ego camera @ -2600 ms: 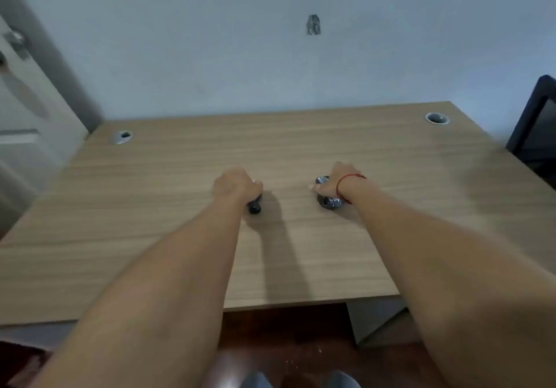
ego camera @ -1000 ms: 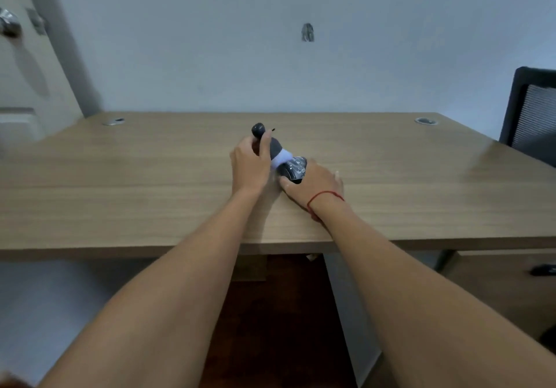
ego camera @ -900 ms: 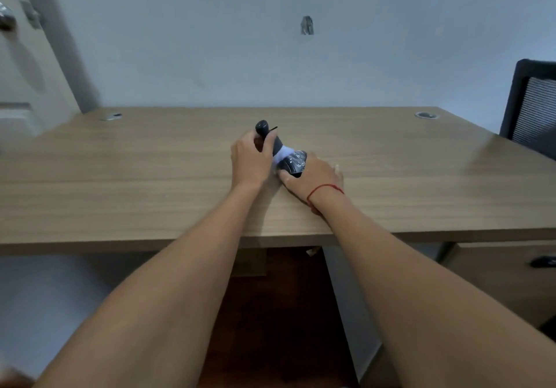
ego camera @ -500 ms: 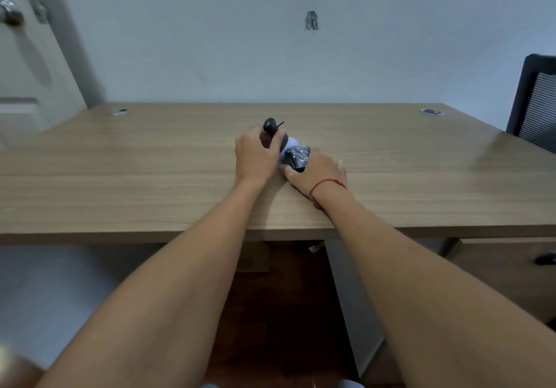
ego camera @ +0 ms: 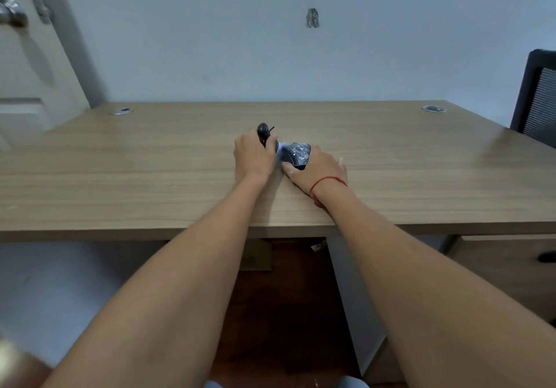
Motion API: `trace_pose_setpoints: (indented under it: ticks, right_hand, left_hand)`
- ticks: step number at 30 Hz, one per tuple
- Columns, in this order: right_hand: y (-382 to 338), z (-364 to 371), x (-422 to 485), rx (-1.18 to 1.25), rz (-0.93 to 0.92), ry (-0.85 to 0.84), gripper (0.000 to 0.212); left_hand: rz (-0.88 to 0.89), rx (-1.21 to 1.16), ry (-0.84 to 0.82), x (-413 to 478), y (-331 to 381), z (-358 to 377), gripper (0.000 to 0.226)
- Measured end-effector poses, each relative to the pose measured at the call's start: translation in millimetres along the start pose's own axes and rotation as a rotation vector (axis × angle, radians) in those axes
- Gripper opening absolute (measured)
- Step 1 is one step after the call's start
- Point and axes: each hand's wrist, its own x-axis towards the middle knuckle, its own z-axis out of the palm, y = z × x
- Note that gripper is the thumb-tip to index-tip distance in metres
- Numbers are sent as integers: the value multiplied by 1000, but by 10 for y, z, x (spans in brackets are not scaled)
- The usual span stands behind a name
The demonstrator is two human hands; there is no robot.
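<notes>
Both hands meet at the middle of a wooden desk [ego camera: 150, 171]. My left hand [ego camera: 252, 156] grips a dark handle-like part [ego camera: 264, 130] whose rounded end sticks up past my fingers. My right hand [ego camera: 319, 168], with a red string on the wrist, holds a dark shiny head part [ego camera: 296, 154] against the desk. A pale white-blue band [ego camera: 280, 148] shows between the two dark parts, which sit end to end. I cannot tell whether they are joined.
Two round cable grommets sit at the far corners of the desk, one on the left [ego camera: 122, 111], one on the right [ego camera: 433, 109]. A black mesh chair [ego camera: 538, 111] stands at the right. A door with a metal knob [ego camera: 12, 14] is at the left. A drawer unit [ego camera: 505, 270] sits under the desk's right side.
Earlier my hands were apart, each on one dark part. They came together and brought the parts end to end. In the last second the hands have barely moved.
</notes>
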Motion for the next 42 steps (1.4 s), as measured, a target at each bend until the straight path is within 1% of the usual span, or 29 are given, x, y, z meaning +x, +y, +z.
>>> trace_pose_setpoints:
  ticks: [2,6,8,12,13,16,18,21,24,25,29,31,32,34,37,39,42]
  right_hand:
    - [3,3,-1,-4,-5,5,64]
    - [5,-15,-18,-11,-5,8,61]
    - [-1,-20,-22,-9,-7,16,60]
    - [7,4,-9,3,-4,16,64]
    - [12,6,-4,7,-4,16,64]
    - [24,2,6,2,-7,8,63]
    - [20,3,10,1,-10,8,62]
    - [15,4,14,1,-8,11,63]
    - [24,20,25,-6,-10,19,64]
    - [27,27,29,-7,-12,20,64]
    - [26,28,38,-17,-10,11,63]
    - [24,26,46,-14,-3,6,63]
    - [25,24,44,-12,-6,10,64]
    - [31,26,39,-6,-16,11,69]
    - [15,20,5,13,-20,-15,82]
    - [10,1,-21,35,-23,-24,77]
    - [10,-43,-49,78,-34,-17,55]
  left_hand:
    - [41,30,15,-7,11,0,33]
    - [165,-106,35,-71,87,-13,31]
    - [148,-91,3,-75,80,-14,29]
    - [21,76,-19,-18,13,9,32]
    - [14,66,-7,-6,5,7,33]
    - [39,-149,61,-9,46,-17,31]
    - [79,-186,39,-29,78,-22,28]
    - [89,-96,-25,-21,49,2,24]
    - [18,45,-29,5,-9,14,32]
    - [39,48,-20,-1,-1,14,31]
    - [175,-121,66,-82,114,-7,28]
    - [206,-131,64,-94,125,-14,27]
    - [205,-111,38,-90,117,-12,26]
    - [146,-59,-3,-80,88,-3,24]
    - [63,47,-5,-52,37,16,29]
    - [88,57,5,-54,32,21,29]
    - [186,-69,30,-81,65,9,27]
